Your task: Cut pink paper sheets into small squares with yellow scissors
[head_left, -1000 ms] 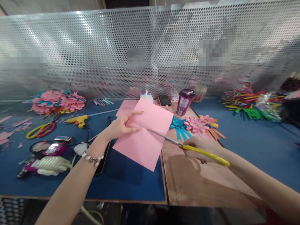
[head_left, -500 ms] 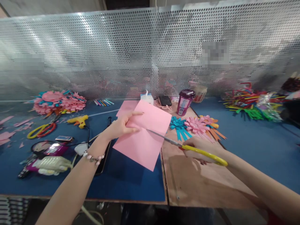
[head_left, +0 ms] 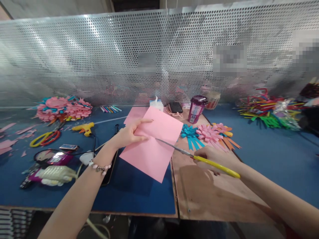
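A pink sheet of paper (head_left: 152,159) is pinched between the thumb and fingers of my left hand (head_left: 132,132) and held above the table. My right hand (head_left: 209,157) is closed round the handles of yellow-handled scissors (head_left: 184,152). The blades lie across the sheet from its right edge, their tip close to the middle and a short way from my left thumb. Behind my left hand, another pink sheet (head_left: 132,113) is partly hidden. Paper flowers with ribbon tails, a blue one (head_left: 190,132) and a pink one (head_left: 210,133), lie beyond my right hand.
A purple cup (head_left: 197,109) stands at the back. On the left are a yellow glue gun (head_left: 86,128), a second pair of scissors (head_left: 45,138), a pink flower pile (head_left: 62,108) and paper scraps. Colourful pipe cleaners (head_left: 269,109) lie at the right. A perforated metal panel (head_left: 99,66) borders the back.
The scissors' handles have come closer together, and the lower part of the sheet has shifted very slightly. My left hand keeps its place.
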`<state>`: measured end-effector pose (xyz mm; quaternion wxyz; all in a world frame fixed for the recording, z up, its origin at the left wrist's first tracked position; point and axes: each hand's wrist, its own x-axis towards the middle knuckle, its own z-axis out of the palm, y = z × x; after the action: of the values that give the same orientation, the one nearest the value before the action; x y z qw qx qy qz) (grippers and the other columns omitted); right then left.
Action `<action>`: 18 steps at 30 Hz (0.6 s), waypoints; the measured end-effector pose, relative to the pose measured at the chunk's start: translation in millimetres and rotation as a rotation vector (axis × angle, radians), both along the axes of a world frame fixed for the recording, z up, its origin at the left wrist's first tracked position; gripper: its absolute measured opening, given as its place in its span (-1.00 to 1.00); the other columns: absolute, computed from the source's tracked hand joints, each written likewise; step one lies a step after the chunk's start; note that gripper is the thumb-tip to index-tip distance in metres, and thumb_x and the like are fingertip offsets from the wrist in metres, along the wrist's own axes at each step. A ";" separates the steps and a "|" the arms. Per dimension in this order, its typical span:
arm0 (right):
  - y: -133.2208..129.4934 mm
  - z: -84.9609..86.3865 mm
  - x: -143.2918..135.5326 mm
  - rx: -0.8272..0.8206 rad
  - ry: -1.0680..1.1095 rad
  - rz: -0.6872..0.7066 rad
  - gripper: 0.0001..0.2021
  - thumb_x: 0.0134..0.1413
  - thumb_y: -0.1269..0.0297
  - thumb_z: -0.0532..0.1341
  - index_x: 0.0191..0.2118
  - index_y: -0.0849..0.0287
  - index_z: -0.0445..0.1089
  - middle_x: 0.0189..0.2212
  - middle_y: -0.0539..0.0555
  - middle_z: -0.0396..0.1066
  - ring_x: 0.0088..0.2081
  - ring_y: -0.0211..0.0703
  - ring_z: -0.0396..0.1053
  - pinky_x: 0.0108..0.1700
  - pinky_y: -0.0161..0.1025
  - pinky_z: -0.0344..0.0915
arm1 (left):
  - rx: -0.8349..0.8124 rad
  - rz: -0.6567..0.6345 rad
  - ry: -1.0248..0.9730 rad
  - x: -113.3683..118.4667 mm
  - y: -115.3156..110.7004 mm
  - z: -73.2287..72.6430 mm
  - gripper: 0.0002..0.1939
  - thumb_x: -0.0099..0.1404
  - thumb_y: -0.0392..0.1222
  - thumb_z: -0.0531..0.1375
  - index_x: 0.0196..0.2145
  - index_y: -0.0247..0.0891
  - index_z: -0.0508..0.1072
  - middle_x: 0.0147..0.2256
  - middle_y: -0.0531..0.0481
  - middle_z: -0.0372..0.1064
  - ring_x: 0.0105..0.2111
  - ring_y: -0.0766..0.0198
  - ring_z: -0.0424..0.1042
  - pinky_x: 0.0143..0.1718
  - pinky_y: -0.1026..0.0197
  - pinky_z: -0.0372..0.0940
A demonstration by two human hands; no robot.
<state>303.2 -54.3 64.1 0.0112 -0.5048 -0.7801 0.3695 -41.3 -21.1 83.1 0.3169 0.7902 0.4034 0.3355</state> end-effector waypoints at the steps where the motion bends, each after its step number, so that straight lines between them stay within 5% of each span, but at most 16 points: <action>1: -1.0 1.5 -1.4 0.013 -0.011 -0.007 -0.88 -0.01 0.33 0.06 -0.51 0.17 0.23 -0.67 -0.11 0.17 -0.70 -0.37 0.27 -0.71 -0.48 0.11 | -0.001 0.003 0.001 0.1 -0.2 0.1 -0.36 0.13 -0.12 0.31 0.17 -0.03 0.26 0.20 -0.05 0.17 0.15 0.09 0.24 0.14 0.06 0.22; 12: -1.0 3.0 -1.5 -0.042 0.101 0.057 -0.71 0.12 0.02 0.10 -0.36 0.17 0.31 -0.59 -0.06 0.26 -0.58 -0.29 0.29 -0.58 -0.38 0.20 | 0.016 0.003 0.005 -1.1 0.0 1.4 -0.34 0.14 -0.11 0.31 0.18 -0.06 0.24 0.21 -0.07 0.16 0.16 0.06 0.24 0.21 -0.02 0.13; 18: 6.2 -7.5 1.2 0.070 0.126 0.163 -0.62 0.15 -0.08 0.09 -0.22 0.14 0.42 -0.25 0.08 0.46 -0.21 -0.04 0.40 -0.19 -0.19 0.32 | 0.048 0.000 0.028 -1.2 -0.8 2.8 -0.36 0.15 -0.11 0.30 0.17 -0.09 0.25 0.22 -0.07 0.15 0.18 0.10 0.20 0.23 0.04 0.09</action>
<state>304.4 -48.1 56.6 0.0476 -0.4148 -0.8287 0.3726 -42.5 -21.9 85.9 0.2921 0.8022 0.3996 0.3338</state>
